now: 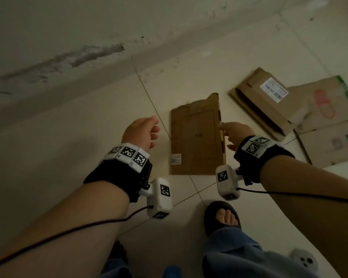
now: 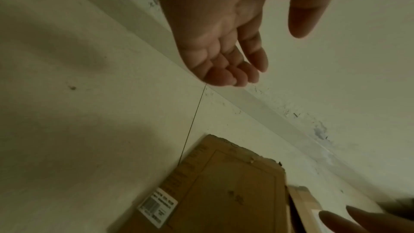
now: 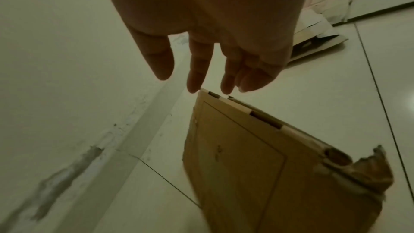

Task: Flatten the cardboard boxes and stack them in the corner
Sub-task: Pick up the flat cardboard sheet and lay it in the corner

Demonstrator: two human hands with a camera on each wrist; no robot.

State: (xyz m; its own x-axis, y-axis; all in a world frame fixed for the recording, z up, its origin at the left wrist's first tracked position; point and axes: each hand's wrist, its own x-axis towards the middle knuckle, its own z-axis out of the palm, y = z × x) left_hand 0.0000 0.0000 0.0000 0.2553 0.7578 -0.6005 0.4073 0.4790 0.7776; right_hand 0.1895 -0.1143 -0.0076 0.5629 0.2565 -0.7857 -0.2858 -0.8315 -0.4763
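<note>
A thin brown cardboard box with a white barcode label lies on the tiled floor close to the wall; one far corner is torn. My right hand is at the box's right edge. In the right wrist view its fingers are straight, tips at the slotted edge of the box, gripping nothing. My left hand hovers left of the box, off it. In the left wrist view the left hand is loosely curled and empty above the box.
Flattened cardboard pieces lie to the right: one with a white label, a larger sheet with red print, another below it. The scuffed wall runs along the left. My sandalled foot stands near the box.
</note>
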